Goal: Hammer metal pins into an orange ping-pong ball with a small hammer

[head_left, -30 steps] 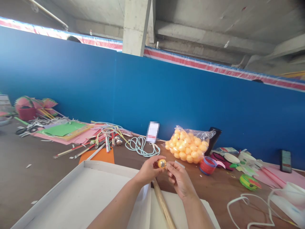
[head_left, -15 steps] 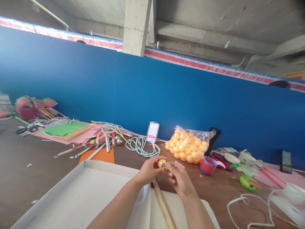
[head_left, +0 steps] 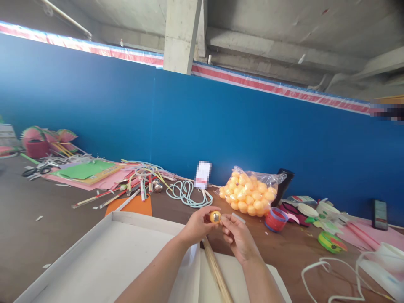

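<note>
My left hand (head_left: pixel 199 226) is closed round an orange ping-pong ball (head_left: pixel 213 215) with a shiny silver patch on the side facing me. At the ball's right edge, my right hand (head_left: pixel 239 236) pinches with thumb and forefinger; what lies between the fingertips is too small to make out. Both hands are raised over the table, close together. Below them a bundle of thin wooden sticks (head_left: pixel 217 269) lies across a pale sheet. Beyond the hands, a clear plastic bag (head_left: pixel 248 193) holds several similar orange balls.
A shallow white box (head_left: pixel 132 256) lies at the left front. Coiled pale-blue cord (head_left: pixel 187 195), coloured paper (head_left: pixel 85 171) and scissors (head_left: pixel 38 169) lie behind it. A red tub (head_left: pixel 275 221), green tape measure (head_left: pixel 331 242), white cable (head_left: pixel 326 263) and phone (head_left: pixel 379 214) are on the right.
My hands and the ball stay almost exactly where they were. At the top right, a dark shape beyond the blue partition has shifted right.
</note>
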A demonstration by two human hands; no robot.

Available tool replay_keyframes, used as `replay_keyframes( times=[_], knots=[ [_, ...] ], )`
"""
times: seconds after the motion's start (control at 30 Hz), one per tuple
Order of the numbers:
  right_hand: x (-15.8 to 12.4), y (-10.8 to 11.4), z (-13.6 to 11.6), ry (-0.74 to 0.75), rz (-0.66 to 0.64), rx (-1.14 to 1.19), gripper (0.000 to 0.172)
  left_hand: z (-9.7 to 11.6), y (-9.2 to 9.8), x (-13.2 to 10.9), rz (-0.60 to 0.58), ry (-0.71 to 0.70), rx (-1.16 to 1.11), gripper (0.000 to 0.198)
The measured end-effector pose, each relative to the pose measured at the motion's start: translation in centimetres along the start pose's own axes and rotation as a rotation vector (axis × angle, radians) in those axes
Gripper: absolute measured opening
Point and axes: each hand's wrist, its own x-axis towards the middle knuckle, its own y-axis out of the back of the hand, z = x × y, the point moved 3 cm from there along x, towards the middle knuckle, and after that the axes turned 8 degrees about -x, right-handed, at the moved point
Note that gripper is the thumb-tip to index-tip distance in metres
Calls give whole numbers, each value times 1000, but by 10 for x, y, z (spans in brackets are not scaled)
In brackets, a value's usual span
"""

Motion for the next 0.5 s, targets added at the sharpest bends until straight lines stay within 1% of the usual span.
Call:
replay_keyframes(
  times=[0.5],
  knots=[
    [0,1,-1,8,15,-33,19,-2,1,0,6,-2,48,47]
  ],
)
